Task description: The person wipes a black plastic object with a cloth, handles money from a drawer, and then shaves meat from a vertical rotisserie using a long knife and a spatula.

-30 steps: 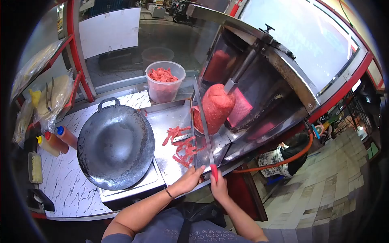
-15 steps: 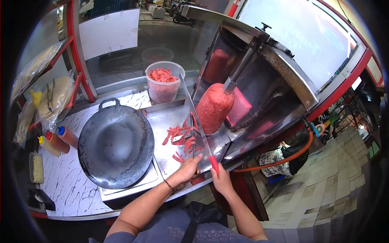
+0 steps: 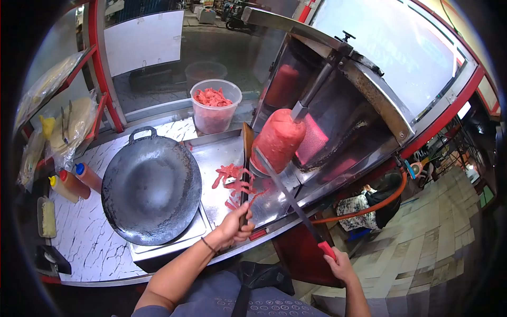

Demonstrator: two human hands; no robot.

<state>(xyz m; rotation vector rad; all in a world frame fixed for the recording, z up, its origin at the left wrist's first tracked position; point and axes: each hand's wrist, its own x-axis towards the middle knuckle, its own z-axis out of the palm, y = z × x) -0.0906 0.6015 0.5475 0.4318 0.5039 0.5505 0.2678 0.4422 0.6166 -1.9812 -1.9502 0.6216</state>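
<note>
My right hand (image 3: 342, 266) is closed round the red handle of a long knife (image 3: 291, 199). Its blade slants up and left across the tray, with the tip in front of the lower side of the red meat cone (image 3: 280, 138) on the spit. In my left hand (image 3: 232, 227) is a long, dark tool (image 3: 245, 174) with a flat brown end, held roughly upright. I cannot make out its exact kind. Beside and partly behind it, strips of sliced meat (image 3: 228, 173) lie on the metal tray (image 3: 214, 153).
A dark wok (image 3: 150, 185) stands to the left on a stove. Behind the tray is a plastic bucket (image 3: 216, 113) of meat. The metal grill housing (image 3: 348, 116) surrounds the spit. Sauce bottles (image 3: 74, 185) stand far left. An orange hose (image 3: 369, 211) runs on the right.
My right hand has moved right and down, bringing the knife away from the left tool to slant before the meat. My left hand has shifted left and lower, its tool raised upright.
</note>
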